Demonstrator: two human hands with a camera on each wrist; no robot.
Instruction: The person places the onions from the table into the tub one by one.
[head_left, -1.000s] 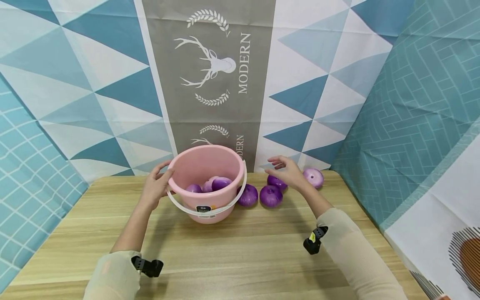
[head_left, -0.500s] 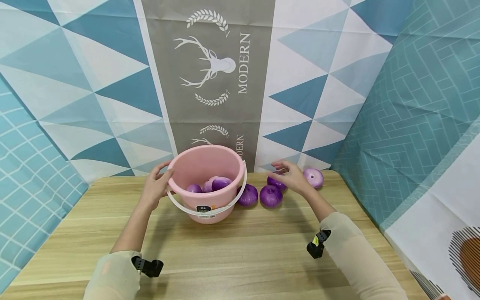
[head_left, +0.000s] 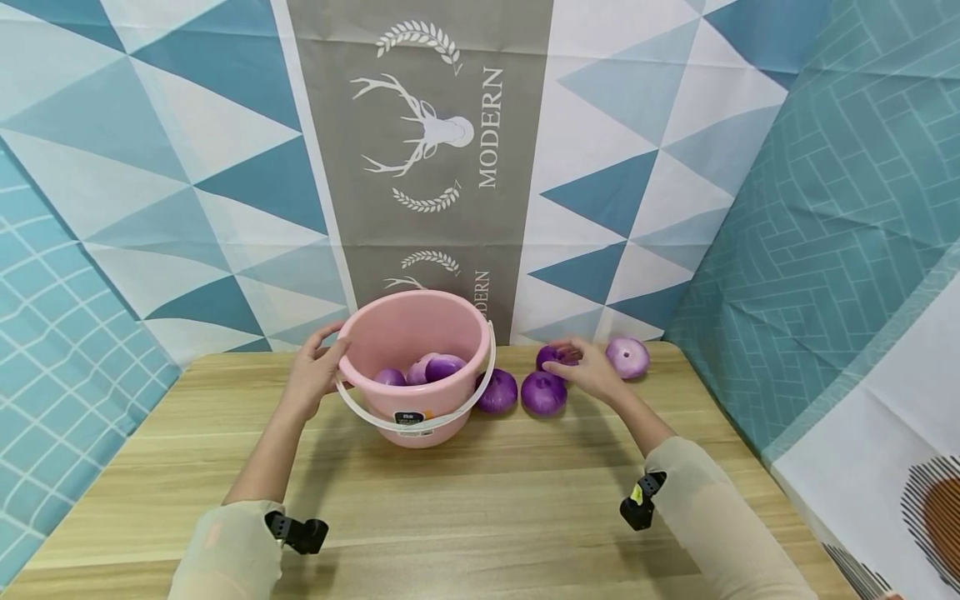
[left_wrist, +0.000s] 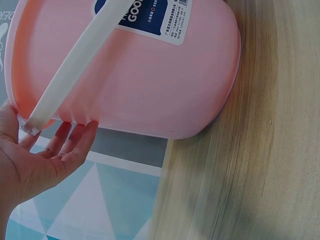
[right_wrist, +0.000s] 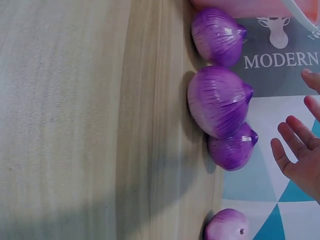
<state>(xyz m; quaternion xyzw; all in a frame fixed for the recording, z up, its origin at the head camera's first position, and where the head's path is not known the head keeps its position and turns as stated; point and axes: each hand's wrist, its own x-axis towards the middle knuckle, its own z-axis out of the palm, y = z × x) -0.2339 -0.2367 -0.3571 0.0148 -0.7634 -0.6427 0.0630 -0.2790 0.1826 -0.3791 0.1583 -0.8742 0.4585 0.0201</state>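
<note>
Four onions (head_left: pixel 543 394) lie on the table (head_left: pixel 450 517), right of the bucket (head_left: pixel 412 325); three more onions (head_left: pixel 445 367) show inside it. At its left rim the left hand (head_left: pixel 311 375) grips the bucket — thumb over the edge, fingertips against the outer wall, beside one end of the handle (left_wrist: pixel 75 65). The right hand (head_left: pixel 592 371) hovers at the far onion (head_left: pixel 547 357), fingers parted and loosely bent; the right wrist view shows a gap beneath them, so it has hold of nothing.

Picking up that far onion seems the step in hand. It sits close behind a nearer one, so best come down from above and set thumb and fingers across its widest part. Its glossy skin may slip, so a full-finger wrap should beat a tip pinch. Lift straight up first — dragging could roll its neighbour. The left hand should simply steady the rim; pulling could tip the bucket.
</note>
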